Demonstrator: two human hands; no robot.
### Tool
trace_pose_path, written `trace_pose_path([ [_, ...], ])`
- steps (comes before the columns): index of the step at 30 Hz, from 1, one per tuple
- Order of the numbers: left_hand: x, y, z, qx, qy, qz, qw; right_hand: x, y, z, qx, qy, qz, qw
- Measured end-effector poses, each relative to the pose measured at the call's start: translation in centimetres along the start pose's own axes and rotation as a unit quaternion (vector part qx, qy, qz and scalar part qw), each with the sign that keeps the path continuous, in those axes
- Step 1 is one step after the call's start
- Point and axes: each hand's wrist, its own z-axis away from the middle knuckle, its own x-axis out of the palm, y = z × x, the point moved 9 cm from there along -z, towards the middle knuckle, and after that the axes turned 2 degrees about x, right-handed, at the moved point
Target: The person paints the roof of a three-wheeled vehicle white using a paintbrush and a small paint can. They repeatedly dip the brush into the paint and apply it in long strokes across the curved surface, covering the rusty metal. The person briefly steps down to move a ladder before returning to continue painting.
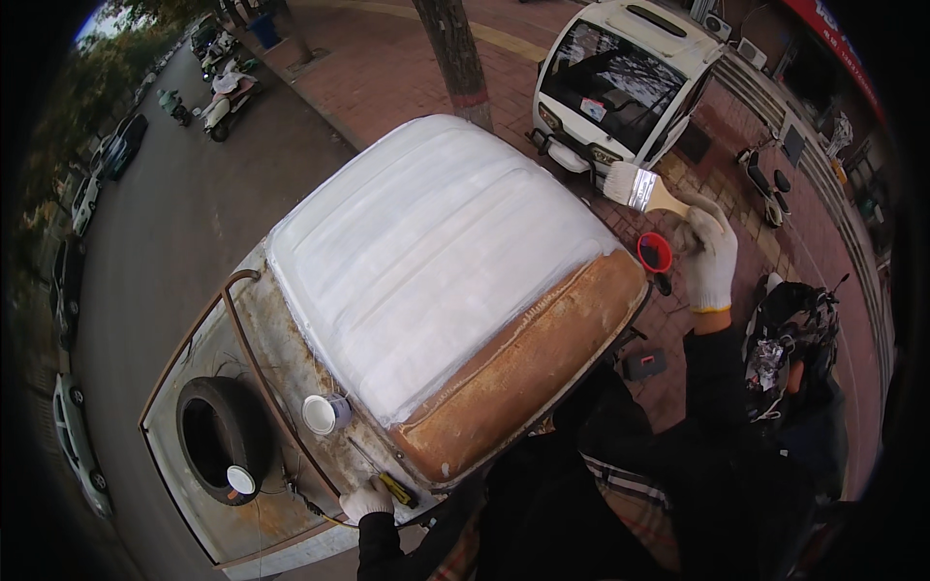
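My right hand [710, 257], in a white glove with a yellow cuff, is closed round the wooden handle of a wide paintbrush [641, 187]. The pale bristles are raised off the far right corner of a vehicle's cab roof [436, 242]. White paint coats most of that ribbed roof, and a rusty brown strip [523, 368] shows along its near side. My gloved left hand [367, 500] looks curled at the truck bed's edge, by the foot of a rusty rail [276, 397]; its grip is hidden. Beside it lies a screwdriver [397, 491] with a yellow and black handle.
An open paint can [325, 414] stands behind the cab. A tyre [223, 441] with a white lid [241, 479] on it lies in the bed. A red-rimmed container [655, 253] is below my right hand. A white vehicle [620, 82] and a tree trunk [452, 58] stand beyond.
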Motion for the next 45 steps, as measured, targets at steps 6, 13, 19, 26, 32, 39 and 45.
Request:
trace_pose_path([
  [6, 1.2, -0.3, 0.0, -0.027, -0.030, -0.038, 0.998, -0.8, 1.9, -4.1, -0.003, 0.035, -0.145, 0.989],
  [13, 1.4, 0.0, -0.4, -0.022, -0.049, -0.066, 0.996, 8.1, 7.9, -5.0, 0.181, -0.107, -0.018, 0.977],
  [19, 0.3, -0.1, -0.5, -0.059, -0.066, -0.033, 0.996, 16.4, 8.0, -4.5, 0.182, -0.205, -0.036, 0.961],
  [26, -1.0, -0.4, -0.2, -0.080, -0.001, 0.038, 0.996, 34.4, 10.3, 4.3, 0.144, -0.429, 0.057, 0.890],
  [32, -1.9, -0.9, -0.2, -0.084, 0.001, 0.090, 0.992, 49.2, 13.2, 19.7, 0.158, -0.648, 0.101, 0.738],
  [39, -2.5, -1.4, -0.3, -0.082, -0.007, 0.116, 0.990, 54.9, 20.7, 30.1, 0.093, -0.693, 0.218, 0.681],
  [45, -1.7, -1.2, 0.0, -0.075, 0.002, 0.113, 0.991, 54.4, 22.4, 31.0, 0.092, -0.680, 0.211, 0.696],
])
